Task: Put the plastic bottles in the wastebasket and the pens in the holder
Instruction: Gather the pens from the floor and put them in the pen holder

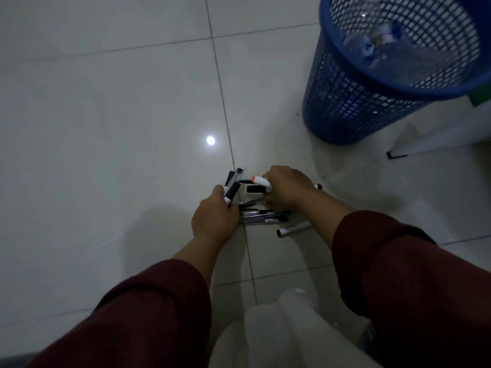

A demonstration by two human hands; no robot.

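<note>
My left hand (pixel 214 219) is closed around a bunch of black-capped pens (pixel 231 186) that stick up out of the fist. My right hand (pixel 285 188) grips a white marker with an orange cap (pixel 259 180), just above the floor. Between and below the hands lie several more pens (pixel 265 217) on the tiles, and one white marker (pixel 293 229) lies apart to the right. A blue mesh wastebasket (pixel 372 96) stands at the upper right with clear plastic bottles (pixel 382 43) inside. Part of the pile is hidden by my hands.
The floor is pale glossy tile with a lamp's reflection (pixel 210 140). A white furniture leg with a black foot (pixel 398 152) stands right of the basket. A translucent white container (pixel 292 314) sits near my knees at the bottom.
</note>
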